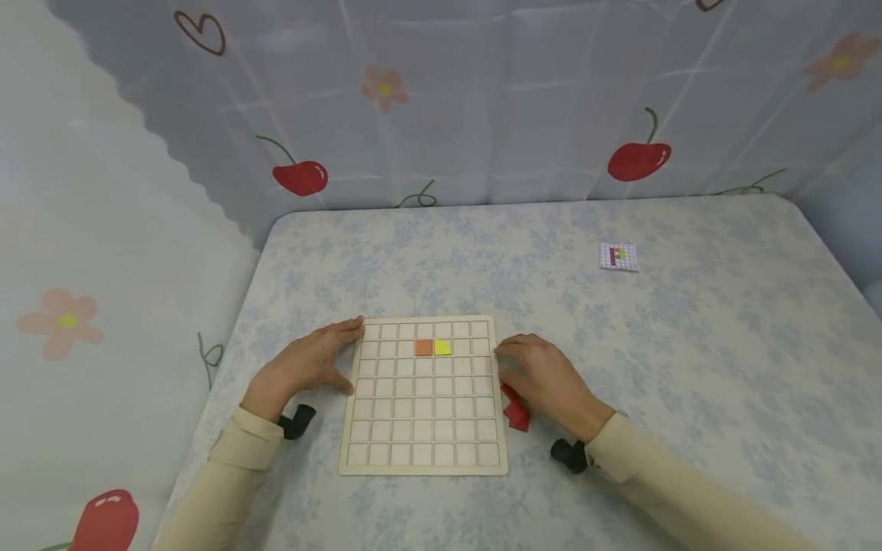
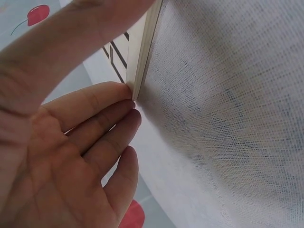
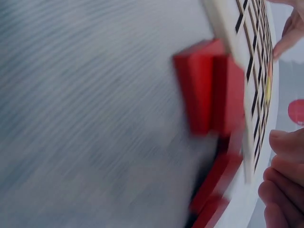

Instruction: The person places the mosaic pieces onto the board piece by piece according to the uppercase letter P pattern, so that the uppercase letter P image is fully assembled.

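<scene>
- The grid board [image 1: 423, 471] lies flat on the patterned tablecloth [image 1: 723, 344], between the two hands; an orange square [image 1: 423, 347] and a yellow piece [image 1: 442, 347] with one rounded corner sit side by side in its second row from the far edge.
- The left hand [image 1: 308, 363] is spread at the board's left edge, thumb well apart from the fingers; fingertips touch the rim; it has hold of nothing else.
- The right hand [image 1: 544, 379] is by the right edge, fingers gently bent and fairly loose; no piece shows in its grasp.
- Red pieces [image 1: 517, 415] crowd the strip beside that edge, partly hidden under the right hand; from the right wrist, some lean close against the rim; blur makes their number hard to tell.
- Black fittings sit at both wrists, one by the left cuff [image 1: 298, 422], one by the right [image 1: 569, 456]; both are clear of the board.
- A small card [image 1: 619, 256] with a coloured grid lies well apart, toward the far right; behind the table hangs a curtain [image 1: 455, 130] with cherries and flowers.
</scene>
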Demonstrator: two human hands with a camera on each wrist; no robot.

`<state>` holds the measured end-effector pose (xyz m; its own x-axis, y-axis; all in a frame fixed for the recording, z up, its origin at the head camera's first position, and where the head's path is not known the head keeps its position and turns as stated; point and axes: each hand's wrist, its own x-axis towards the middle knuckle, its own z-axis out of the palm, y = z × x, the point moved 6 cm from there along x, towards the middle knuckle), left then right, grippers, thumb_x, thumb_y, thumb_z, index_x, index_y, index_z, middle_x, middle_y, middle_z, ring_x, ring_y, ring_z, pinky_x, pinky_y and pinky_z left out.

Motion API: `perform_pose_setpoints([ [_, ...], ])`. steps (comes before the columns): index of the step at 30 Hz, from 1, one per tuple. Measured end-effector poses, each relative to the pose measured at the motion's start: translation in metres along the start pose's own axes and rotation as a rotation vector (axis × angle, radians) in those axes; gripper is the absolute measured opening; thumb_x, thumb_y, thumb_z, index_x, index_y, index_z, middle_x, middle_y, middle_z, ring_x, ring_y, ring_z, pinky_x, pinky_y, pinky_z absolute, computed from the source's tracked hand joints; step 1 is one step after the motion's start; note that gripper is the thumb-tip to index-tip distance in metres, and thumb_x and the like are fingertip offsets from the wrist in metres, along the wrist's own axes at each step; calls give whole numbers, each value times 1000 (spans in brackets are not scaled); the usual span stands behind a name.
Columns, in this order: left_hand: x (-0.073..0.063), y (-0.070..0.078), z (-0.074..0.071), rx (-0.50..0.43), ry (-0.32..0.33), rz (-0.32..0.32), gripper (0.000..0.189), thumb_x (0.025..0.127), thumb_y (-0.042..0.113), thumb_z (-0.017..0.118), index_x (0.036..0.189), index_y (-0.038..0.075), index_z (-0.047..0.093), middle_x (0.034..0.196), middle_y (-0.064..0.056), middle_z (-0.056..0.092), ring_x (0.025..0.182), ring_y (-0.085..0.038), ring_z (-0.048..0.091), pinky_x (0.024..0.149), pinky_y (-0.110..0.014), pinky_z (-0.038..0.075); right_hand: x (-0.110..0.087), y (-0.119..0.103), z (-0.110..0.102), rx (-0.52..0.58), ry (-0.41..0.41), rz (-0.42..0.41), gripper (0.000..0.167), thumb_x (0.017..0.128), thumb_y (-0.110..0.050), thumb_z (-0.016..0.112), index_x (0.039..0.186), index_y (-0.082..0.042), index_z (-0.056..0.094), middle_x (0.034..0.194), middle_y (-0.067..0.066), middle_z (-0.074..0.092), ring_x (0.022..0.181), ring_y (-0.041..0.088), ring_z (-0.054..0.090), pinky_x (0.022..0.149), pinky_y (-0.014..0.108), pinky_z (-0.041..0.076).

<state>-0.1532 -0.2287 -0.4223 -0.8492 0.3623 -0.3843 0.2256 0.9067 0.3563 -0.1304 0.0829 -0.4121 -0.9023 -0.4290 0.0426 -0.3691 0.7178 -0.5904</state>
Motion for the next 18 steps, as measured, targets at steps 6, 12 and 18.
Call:
perform_pose_setpoints([
  [6, -1, 0, -1, -5, 1, -7, 102, 70, 24, 90, 152, 2, 35, 161, -12, 22, 143, -42, 27, 105, -58, 38, -24, 21, -16, -33, 22, 41, 32, 84, -5, 77, 115, 2, 71, 117, 13, 67, 110, 30, 62, 87, 44, 56],
  [12, 0, 0, -1, 5, 0, -8, 101, 70, 25, 90, 152, 2, 35, 161, -12, 22, 142, -43, 27, 104, -59, 39, -39, 27, -19, -57, 9, 26, 35, 81, -1, 78, 116, 2, 71, 117, 14, 68, 107, 31, 64, 88, 47, 55],
  [18, 0, 1, 0, -2, -1, -13, 101, 70, 25, 89, 152, 2, 35, 162, -12, 22, 142, -43, 26, 105, -60, 37, -45, 27, -17, -84, 11, -30, 37, 78, 5, 78, 114, 2, 71, 113, 10, 69, 105, 27, 64, 88, 43, 56],
])
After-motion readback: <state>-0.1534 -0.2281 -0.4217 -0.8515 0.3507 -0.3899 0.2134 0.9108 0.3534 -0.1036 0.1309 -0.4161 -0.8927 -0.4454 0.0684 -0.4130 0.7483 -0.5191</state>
